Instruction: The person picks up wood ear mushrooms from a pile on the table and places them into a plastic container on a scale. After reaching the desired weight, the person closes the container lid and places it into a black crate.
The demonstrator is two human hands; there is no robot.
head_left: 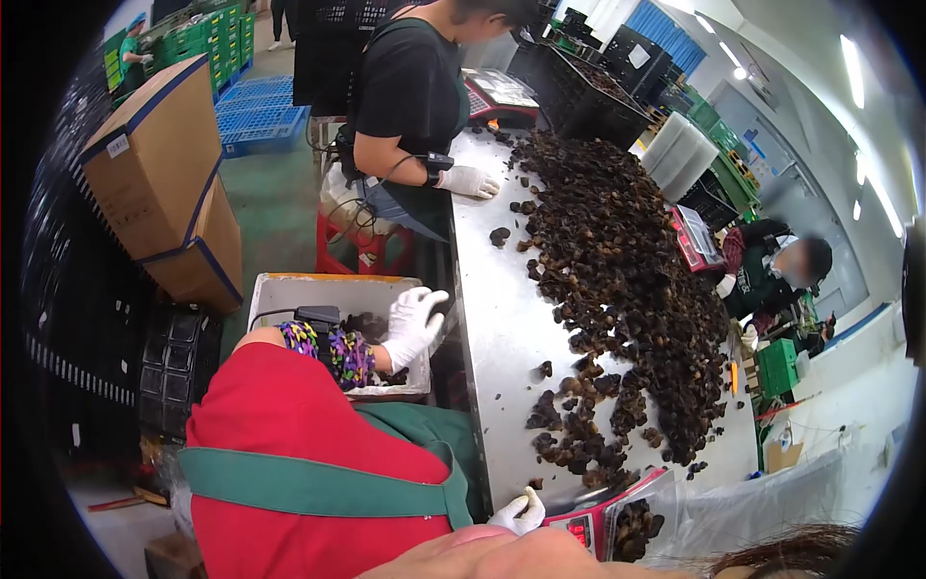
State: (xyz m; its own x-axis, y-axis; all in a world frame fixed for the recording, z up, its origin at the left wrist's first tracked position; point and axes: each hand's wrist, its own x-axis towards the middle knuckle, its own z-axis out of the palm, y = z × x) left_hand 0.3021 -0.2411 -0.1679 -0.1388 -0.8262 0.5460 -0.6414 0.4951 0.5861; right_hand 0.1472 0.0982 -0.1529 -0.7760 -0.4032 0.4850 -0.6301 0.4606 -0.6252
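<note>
My left hand (415, 326), in a white glove, is over the right side of a white box (338, 286) with dark pieces inside. Its fingers are apart and nothing shows in them. My right hand (521, 511), also gloved, is at the near edge of the metal table (502, 328), beside a red scale (582, 529). Its fingers look slightly apart, with no object visible between them; a small dark piece lies just beyond the fingertips. A large heap of dark, dried-looking pieces (617, 261) spreads along the table. More pieces lie in a clear bag (637, 531) at the scale.
A person (410, 96) in a dark shirt sits farther up the table, a gloved hand on it. Another person (786, 270) is across the table by a second red scale (696, 236). Cardboard boxes (159, 174), a red stool (362, 253) and black crates (588, 92) stand around.
</note>
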